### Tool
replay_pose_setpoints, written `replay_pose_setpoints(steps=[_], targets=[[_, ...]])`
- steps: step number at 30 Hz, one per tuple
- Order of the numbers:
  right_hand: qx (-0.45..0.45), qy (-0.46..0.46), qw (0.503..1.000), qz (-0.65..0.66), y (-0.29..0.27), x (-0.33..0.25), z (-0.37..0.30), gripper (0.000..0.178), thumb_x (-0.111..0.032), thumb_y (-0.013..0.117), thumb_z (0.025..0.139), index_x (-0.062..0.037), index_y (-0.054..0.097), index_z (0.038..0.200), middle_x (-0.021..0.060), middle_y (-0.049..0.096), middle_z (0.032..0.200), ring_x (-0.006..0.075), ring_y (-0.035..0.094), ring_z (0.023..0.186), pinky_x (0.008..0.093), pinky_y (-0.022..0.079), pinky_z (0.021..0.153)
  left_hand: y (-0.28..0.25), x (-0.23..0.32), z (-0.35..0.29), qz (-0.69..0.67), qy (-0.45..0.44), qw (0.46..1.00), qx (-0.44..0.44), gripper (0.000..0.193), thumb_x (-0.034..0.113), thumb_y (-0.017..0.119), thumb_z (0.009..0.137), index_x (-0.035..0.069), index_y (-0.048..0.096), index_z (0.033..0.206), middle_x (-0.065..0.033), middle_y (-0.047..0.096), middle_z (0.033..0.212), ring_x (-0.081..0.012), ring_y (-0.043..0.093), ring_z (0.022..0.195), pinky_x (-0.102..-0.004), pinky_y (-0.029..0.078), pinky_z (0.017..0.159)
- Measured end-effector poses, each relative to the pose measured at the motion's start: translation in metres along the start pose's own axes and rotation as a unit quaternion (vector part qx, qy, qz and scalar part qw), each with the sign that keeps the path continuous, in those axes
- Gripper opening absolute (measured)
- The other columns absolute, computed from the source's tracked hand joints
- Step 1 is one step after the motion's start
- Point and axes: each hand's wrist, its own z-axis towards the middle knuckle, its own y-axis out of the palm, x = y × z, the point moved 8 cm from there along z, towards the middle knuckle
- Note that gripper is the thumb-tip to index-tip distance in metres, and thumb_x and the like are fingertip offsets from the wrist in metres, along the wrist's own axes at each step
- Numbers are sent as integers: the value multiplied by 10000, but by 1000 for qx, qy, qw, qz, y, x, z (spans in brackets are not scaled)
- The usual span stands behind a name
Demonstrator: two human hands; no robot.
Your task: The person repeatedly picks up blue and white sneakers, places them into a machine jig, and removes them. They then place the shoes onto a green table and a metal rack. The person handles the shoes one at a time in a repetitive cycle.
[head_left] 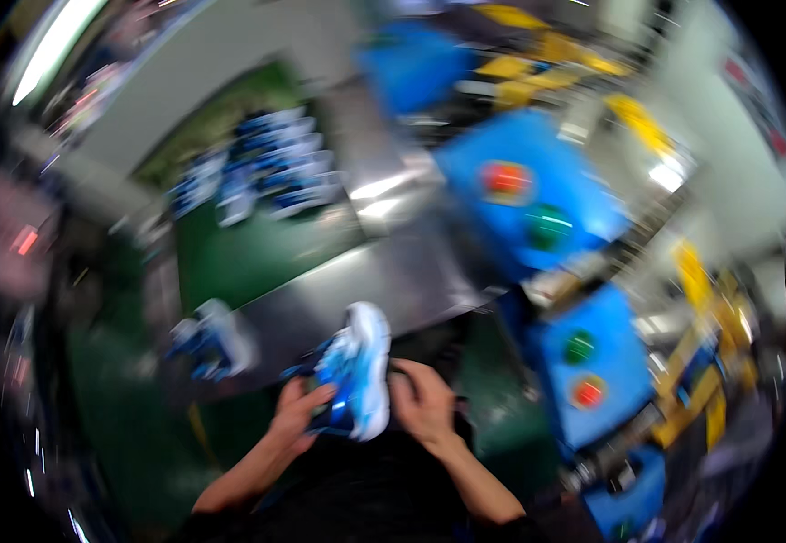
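Note:
A blue and white sneaker [349, 376] is tilted on its side in front of me, its thick white sole facing right. My left hand [297, 409] grips it at the lower left, thumb laid across the upper. On the sole side, my right hand [422, 398] has its fingers bent close to the shoe; blur hides whether they touch it. To the left, a pair of similar blue and white shoes [214, 342] rests at the edge of the metal table [321, 303].
Several shoes in rows [275, 163] lie on a green conveyor belt [248, 258] beyond the metal table. At right stand blue machine panels [592, 362] with a red button [588, 392] and a green button [579, 347]. Yellow machine parts [696, 271] rise behind them. The whole view is smeared by motion.

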Motion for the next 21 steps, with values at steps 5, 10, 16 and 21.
replay_pose_setpoints(steps=[5,10,16,21], targets=[[-195,56,979,-2,58,-13,-21,147,-72,632,866,-16,662,999,129,689,966,243,680,900,326,521,797,-133,14,60,305,280,881,231,777,178,745,800,5,303,1415,-163,483,1323,-289,497,1215,-393,383,1056],[-283,139,942,-117,85,42,0,636,-108,700,806,-15,428,1373,178,472,1396,300,493,1270,427,432,1001,-190,-18,99,376,184,896,149,953,282,784,759,-30,220,1461,-240,409,1406,-353,415,1314,-397,318,1103],[-250,225,933,-124,226,55,-25,986,-148,783,725,95,171,1460,292,270,1486,409,275,1394,446,220,1152,-319,47,3,317,251,773,488,860,149,771,797,-46,232,1439,-194,382,1422,-298,407,1290,-410,305,1100],[-199,227,948,-99,314,79,8,816,-91,716,729,41,295,1415,277,484,1301,388,508,1198,420,393,1040,-416,50,53,181,174,890,379,722,117,795,782,7,381,1364,-87,547,1223,-175,530,1043,-333,424,948]])
